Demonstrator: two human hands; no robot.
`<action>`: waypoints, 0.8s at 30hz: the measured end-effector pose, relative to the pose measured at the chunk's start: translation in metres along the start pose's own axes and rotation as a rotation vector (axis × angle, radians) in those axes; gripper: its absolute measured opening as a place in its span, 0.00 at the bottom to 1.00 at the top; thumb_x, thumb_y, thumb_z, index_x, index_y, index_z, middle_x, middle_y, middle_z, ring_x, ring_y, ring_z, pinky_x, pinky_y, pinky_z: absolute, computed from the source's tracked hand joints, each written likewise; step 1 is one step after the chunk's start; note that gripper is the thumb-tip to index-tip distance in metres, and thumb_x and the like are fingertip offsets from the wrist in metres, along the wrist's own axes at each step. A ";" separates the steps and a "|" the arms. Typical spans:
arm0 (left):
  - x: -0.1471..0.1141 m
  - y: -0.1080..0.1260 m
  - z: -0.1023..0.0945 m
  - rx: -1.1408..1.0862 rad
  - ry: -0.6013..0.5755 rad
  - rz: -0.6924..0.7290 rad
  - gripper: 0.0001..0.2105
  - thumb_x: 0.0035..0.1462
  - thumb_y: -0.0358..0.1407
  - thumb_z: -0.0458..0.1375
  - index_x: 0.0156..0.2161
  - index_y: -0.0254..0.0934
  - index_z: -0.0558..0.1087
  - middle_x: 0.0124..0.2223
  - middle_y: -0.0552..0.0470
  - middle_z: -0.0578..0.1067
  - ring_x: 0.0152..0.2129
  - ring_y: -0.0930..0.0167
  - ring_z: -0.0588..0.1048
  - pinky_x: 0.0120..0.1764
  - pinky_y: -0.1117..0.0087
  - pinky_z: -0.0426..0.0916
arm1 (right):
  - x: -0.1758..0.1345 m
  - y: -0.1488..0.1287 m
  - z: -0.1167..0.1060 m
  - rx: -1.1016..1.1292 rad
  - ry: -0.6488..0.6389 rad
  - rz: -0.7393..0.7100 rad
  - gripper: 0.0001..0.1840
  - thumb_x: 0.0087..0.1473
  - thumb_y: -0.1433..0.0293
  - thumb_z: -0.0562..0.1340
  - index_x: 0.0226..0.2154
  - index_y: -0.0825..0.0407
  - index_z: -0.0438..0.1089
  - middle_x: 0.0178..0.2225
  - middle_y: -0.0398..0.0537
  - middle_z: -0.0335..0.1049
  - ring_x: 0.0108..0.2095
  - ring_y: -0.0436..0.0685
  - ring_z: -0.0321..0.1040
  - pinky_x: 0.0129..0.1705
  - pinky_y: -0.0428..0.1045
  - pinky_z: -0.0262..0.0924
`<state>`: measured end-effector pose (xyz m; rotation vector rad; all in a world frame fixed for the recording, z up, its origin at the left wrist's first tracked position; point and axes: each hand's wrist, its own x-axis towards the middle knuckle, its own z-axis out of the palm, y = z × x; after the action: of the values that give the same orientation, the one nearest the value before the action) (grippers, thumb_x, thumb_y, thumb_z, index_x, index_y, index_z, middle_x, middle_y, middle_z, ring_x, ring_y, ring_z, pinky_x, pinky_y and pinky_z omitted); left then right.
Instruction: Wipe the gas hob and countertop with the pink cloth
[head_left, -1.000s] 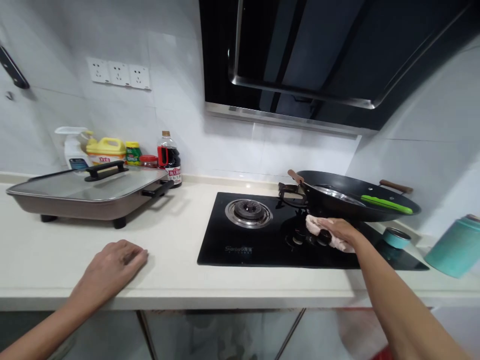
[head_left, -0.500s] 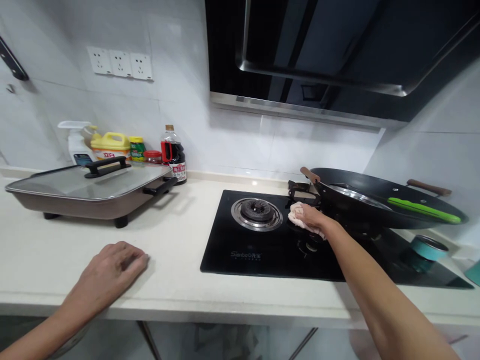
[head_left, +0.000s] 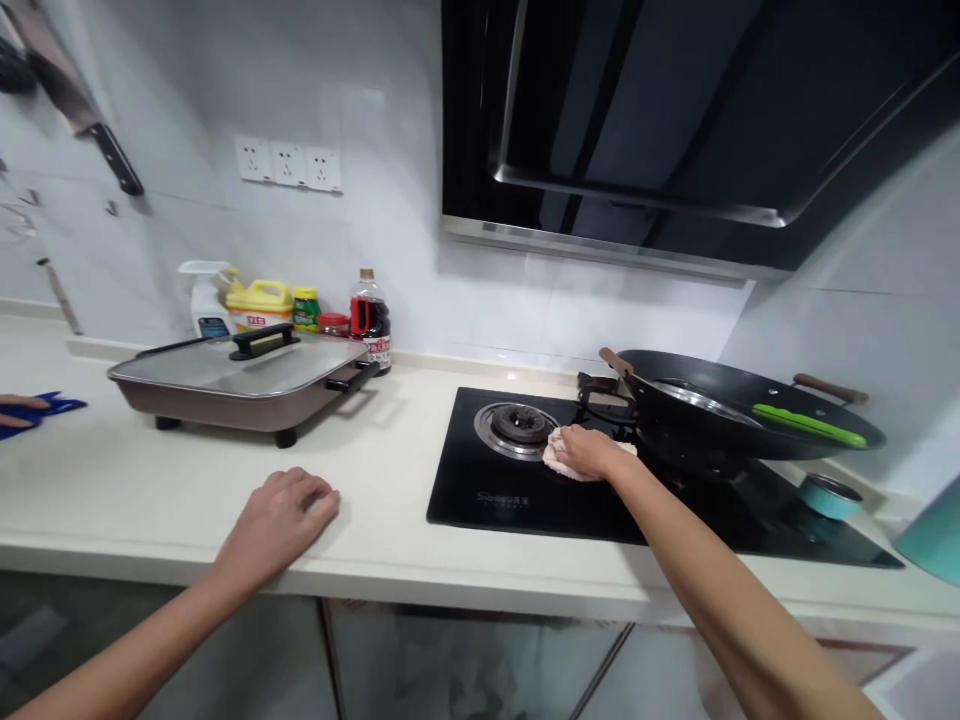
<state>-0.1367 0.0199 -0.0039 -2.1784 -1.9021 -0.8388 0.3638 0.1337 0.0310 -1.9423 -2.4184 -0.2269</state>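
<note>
Holding cloth [head_left: 556,464] to hob [head_left: 577,515], right hand [head_left: 589,452] on top.
Cloth bunched on the hob's left half, by the edge of its burner [head_left: 519,424]; right fingers together, closed down on it, thumb hard to make out. Judged light, soft, limp, apt to ruck up on the hob's glossy face; best gripped by the gathered middle, palm above. Left hand [head_left: 279,515] on bench [head_left: 390,490], left of hob, loosely curled, gap by the thumb, nothing seen in it.

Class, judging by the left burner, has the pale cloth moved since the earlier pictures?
Yes: the pale cloth, under the right hand, has moved left, nearer the left burner.
</note>
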 end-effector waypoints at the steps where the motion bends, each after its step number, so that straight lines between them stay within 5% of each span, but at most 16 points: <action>1: -0.001 0.002 -0.001 0.010 0.002 -0.001 0.18 0.60 0.47 0.50 0.32 0.40 0.78 0.39 0.46 0.80 0.42 0.60 0.74 0.48 0.61 0.66 | -0.005 -0.009 -0.001 0.006 0.012 -0.018 0.23 0.65 0.57 0.57 0.53 0.55 0.71 0.51 0.64 0.74 0.48 0.65 0.74 0.49 0.54 0.61; 8: -0.005 0.008 -0.005 0.042 0.028 -0.017 0.18 0.61 0.44 0.49 0.31 0.39 0.78 0.39 0.45 0.80 0.42 0.60 0.75 0.47 0.62 0.66 | -0.053 -0.057 -0.002 0.104 0.148 -0.080 0.21 0.64 0.56 0.57 0.49 0.55 0.69 0.49 0.58 0.72 0.49 0.63 0.69 0.52 0.53 0.58; 15: 0.000 0.000 -0.003 -0.001 0.013 -0.025 0.19 0.62 0.45 0.48 0.33 0.38 0.79 0.40 0.44 0.81 0.44 0.58 0.76 0.49 0.61 0.66 | -0.106 -0.075 -0.003 0.187 0.258 -0.043 0.17 0.63 0.57 0.59 0.45 0.52 0.69 0.43 0.51 0.72 0.47 0.60 0.67 0.51 0.51 0.57; 19: 0.002 -0.005 -0.002 -0.014 0.002 -0.020 0.20 0.61 0.46 0.49 0.34 0.38 0.79 0.41 0.44 0.82 0.44 0.58 0.76 0.49 0.61 0.67 | -0.138 -0.053 0.009 0.200 0.315 0.008 0.14 0.61 0.60 0.59 0.43 0.51 0.71 0.40 0.51 0.72 0.43 0.61 0.67 0.48 0.52 0.57; 24: 0.003 -0.009 0.002 0.019 -0.007 0.007 0.20 0.61 0.47 0.48 0.34 0.38 0.79 0.41 0.43 0.81 0.44 0.57 0.75 0.49 0.60 0.66 | -0.184 0.016 0.023 0.184 0.307 0.177 0.13 0.58 0.61 0.59 0.41 0.50 0.72 0.40 0.53 0.73 0.44 0.63 0.69 0.48 0.53 0.59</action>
<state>-0.1443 0.0252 -0.0059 -2.1789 -1.8963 -0.8089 0.4214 -0.0384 -0.0113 -1.8695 -1.9910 -0.2646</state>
